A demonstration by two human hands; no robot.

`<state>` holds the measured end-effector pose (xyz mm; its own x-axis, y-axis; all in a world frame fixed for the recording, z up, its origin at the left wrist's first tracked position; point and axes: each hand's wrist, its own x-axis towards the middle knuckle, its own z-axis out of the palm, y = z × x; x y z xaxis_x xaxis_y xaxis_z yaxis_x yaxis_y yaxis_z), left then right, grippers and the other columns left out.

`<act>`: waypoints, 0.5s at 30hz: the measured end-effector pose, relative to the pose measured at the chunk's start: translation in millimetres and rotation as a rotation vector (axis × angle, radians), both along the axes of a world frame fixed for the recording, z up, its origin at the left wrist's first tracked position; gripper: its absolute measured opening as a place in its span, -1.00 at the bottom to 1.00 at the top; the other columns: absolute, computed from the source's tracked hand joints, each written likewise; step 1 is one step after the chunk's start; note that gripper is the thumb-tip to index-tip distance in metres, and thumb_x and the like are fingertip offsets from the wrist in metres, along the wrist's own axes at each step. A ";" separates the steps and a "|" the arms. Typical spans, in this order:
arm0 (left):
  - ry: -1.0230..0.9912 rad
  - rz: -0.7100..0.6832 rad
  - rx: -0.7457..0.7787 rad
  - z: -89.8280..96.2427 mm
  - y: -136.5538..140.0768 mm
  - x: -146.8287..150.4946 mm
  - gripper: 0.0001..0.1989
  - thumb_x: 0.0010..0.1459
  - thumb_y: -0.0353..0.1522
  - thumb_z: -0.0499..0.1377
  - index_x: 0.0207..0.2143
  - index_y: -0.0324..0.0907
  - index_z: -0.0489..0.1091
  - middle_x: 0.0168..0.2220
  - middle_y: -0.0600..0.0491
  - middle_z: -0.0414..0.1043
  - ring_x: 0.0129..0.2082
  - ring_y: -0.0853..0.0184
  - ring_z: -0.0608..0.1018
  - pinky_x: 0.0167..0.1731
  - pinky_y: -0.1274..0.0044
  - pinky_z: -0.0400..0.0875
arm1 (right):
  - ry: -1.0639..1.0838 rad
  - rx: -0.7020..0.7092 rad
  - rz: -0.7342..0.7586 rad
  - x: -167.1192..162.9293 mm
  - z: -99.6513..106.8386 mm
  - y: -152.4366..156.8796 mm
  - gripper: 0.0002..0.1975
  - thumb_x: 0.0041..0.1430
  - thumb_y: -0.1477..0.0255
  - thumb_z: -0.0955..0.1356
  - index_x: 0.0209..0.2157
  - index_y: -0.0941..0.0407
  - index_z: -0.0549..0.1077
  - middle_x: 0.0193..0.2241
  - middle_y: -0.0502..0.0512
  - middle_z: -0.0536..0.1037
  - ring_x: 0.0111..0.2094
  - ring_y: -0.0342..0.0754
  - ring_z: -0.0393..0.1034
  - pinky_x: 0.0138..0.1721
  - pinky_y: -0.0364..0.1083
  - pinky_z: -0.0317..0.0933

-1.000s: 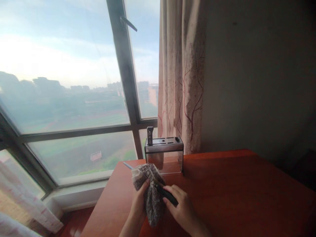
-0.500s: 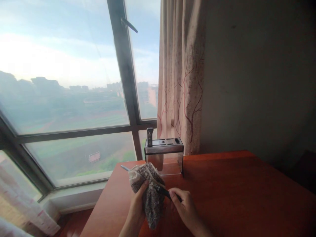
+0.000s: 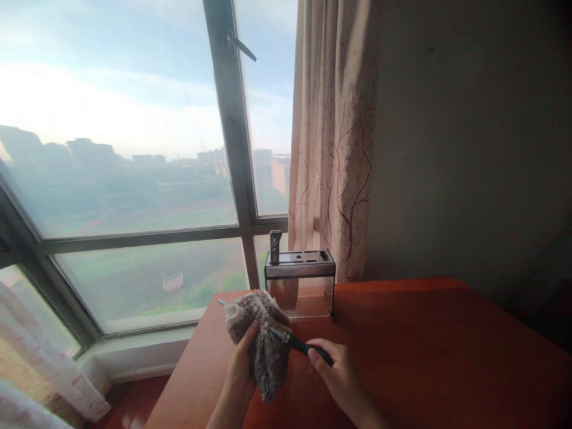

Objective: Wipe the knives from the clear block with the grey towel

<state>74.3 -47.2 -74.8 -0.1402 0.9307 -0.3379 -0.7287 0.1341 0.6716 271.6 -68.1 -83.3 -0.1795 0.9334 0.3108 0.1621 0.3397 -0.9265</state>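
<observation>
My left hand point(image 3: 243, 351) is closed around a fluffy grey-brown cloth point(image 3: 268, 369) with a pale edge. This cloth is folded over the blade of a knife, and only the blade's tip point(image 3: 222, 302) pokes out on the left. My right hand point(image 3: 330, 360) grips the knife's black handle point(image 3: 306, 347), just right of the cloth. Most of the blade is hidden, so its shape cannot be made out. Behind the cloth stands a clear-sided knife block point(image 3: 313, 271) with a slotted metal top. One upright handle point(image 3: 275, 247) rises from its left end.
The reddish-brown wooden table point(image 3: 420, 345) extends to the right under my hands. Large windows point(image 3: 134, 179) fill the left side. A patterned beige curtain point(image 3: 335, 131) hangs behind the knife block, beside a dark wall point(image 3: 465, 149).
My left hand and the cloth have shifted a little to the left along the blade. More of the metal next to the handle shows now, and less of the tip. The view has turned slightly.
</observation>
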 end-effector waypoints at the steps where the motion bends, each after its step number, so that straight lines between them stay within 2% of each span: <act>1: 0.014 0.044 0.035 1.6 0.3 -3.5 -0.81 0.01 -0.39 0.29 -0.30 -0.31 0.49 -0.45 -0.09 0.61 -0.34 0.07 0.65 -0.31 0.38 0.58 | 0.029 -0.052 0.005 0.8 0.0 0.8 -0.52 0.22 0.06 0.22 -0.38 0.16 0.54 -0.64 0.04 0.48 -0.57 -0.08 0.37 -0.52 -0.17 0.18; 3: 0.048 0.120 0.096 3.5 0.9 -9.5 -0.76 -0.04 -0.42 0.32 -0.26 -0.27 0.48 -0.43 -0.04 0.62 -0.34 0.09 0.65 -0.31 0.40 0.58 | 0.086 -0.125 0.001 2.2 -1.4 2.8 -0.43 0.22 0.00 0.18 -0.50 0.18 0.49 -0.74 -0.02 0.37 -0.65 -0.13 0.26 -0.58 -0.19 0.08; 5: 0.070 0.137 0.122 3.4 1.3 -12.5 -0.70 -0.08 -0.42 0.35 -0.23 -0.26 0.47 -0.40 -0.03 0.62 -0.34 0.10 0.65 -0.30 0.41 0.58 | 0.125 -0.148 -0.021 3.3 -4.0 4.8 -0.40 0.21 -0.02 0.18 -0.58 0.18 0.45 -0.77 -0.04 0.31 -0.67 -0.15 0.21 -0.60 -0.19 0.04; 8: 0.084 0.102 0.121 0.5 0.9 -9.9 -0.64 -0.11 -0.39 0.37 -0.19 -0.26 0.47 -0.38 -0.04 0.62 -0.35 0.09 0.65 -0.30 0.40 0.58 | 0.141 -0.135 -0.073 4.8 -7.7 6.5 -0.44 0.17 -0.02 0.23 -0.52 0.18 0.49 -0.75 -0.04 0.33 -0.67 -0.15 0.21 -0.60 -0.19 0.06; 11: 0.077 0.033 0.060 -2.7 -2.2 0.2 -0.60 -0.11 -0.37 0.38 -0.16 -0.28 0.47 -0.42 -0.07 0.62 -0.37 0.07 0.65 -0.32 0.38 0.57 | 0.126 -0.071 -0.090 4.1 -9.3 4.9 -0.50 0.15 0.01 0.28 -0.35 0.17 0.55 -0.63 0.04 0.47 -0.59 -0.09 0.33 -0.54 -0.16 0.19; 15: 0.033 -0.072 -0.008 -7.2 -9.7 18.0 -0.55 -0.13 -0.37 0.39 -0.14 -0.30 0.47 -0.41 -0.12 0.61 -0.37 0.04 0.65 -0.33 0.35 0.56 | 0.103 0.017 -0.092 -2.4 -12.2 0.8 -0.58 0.12 0.06 0.33 -0.26 0.13 0.57 -0.35 0.17 0.61 -0.33 0.04 0.47 -0.27 -0.08 0.34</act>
